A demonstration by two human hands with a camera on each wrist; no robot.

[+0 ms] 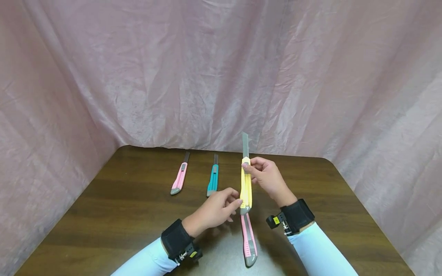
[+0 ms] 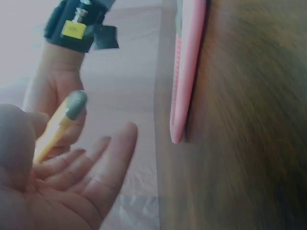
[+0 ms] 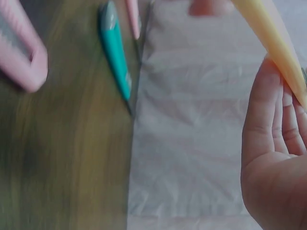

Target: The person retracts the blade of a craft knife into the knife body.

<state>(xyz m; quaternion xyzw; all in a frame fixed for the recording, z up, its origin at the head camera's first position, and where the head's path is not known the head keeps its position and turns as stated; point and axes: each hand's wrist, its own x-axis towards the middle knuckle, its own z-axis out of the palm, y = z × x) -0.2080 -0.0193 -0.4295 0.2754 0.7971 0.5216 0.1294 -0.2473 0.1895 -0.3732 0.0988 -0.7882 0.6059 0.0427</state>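
My right hand point(image 1: 271, 178) holds a yellow utility knife point(image 1: 246, 188) near its blade end, the thumb on the upper face by the slider. Its long blade point(image 1: 245, 145) sticks out, pointing away from me. Beside the grey butt end is my left hand point(image 1: 215, 209), fingers loosely spread and the thumb tip at the knife's edge; whether it touches cannot be told. In the left wrist view the left hand point(image 2: 91, 191) has its fingers extended. Below the yellow knife a pink utility knife point(image 1: 248, 237) lies on the table, its front end hidden.
On the brown wooden table point(image 1: 138, 230) lie another pink utility knife point(image 1: 180, 177) at the left and a teal utility knife point(image 1: 213, 178) to its right, both with blades out. A pinkish curtain point(image 1: 207, 76) hangs behind the table's far edge and at both sides.
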